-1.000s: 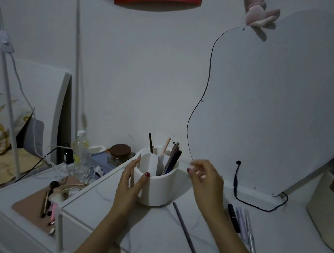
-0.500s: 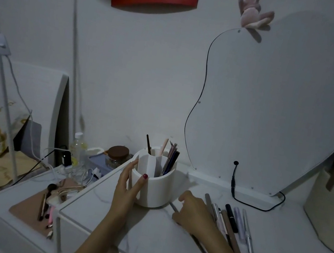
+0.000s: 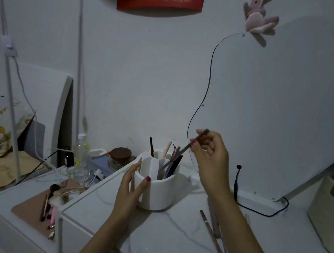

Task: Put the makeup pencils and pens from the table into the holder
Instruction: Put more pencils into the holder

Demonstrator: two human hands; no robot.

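Note:
A white round holder (image 3: 158,193) with inner dividers stands on the marble-look table (image 3: 165,242), with several pencils and pens upright in it. My left hand (image 3: 131,188) grips the holder's left side. My right hand (image 3: 211,157) is raised to the right of the holder and pinches a thin dark pencil (image 3: 189,146), tilted, its lower end down inside the right compartment. A long brown pencil (image 3: 216,244) and a grey pen (image 3: 216,224) lie on the table to the right, partly hidden by my right forearm.
A curvy white mirror board (image 3: 273,112) leans on the wall behind, with a black cable (image 3: 257,210) at its foot. A cream basket (image 3: 330,220) stands at the far right. To the left, a lower shelf holds brushes (image 3: 49,201), a jar (image 3: 119,158) and a bottle (image 3: 80,152).
My right hand dropped to the table beside the holder, took up a thin dark pencil, and lifted it over the holder. My left hand stayed on the holder.

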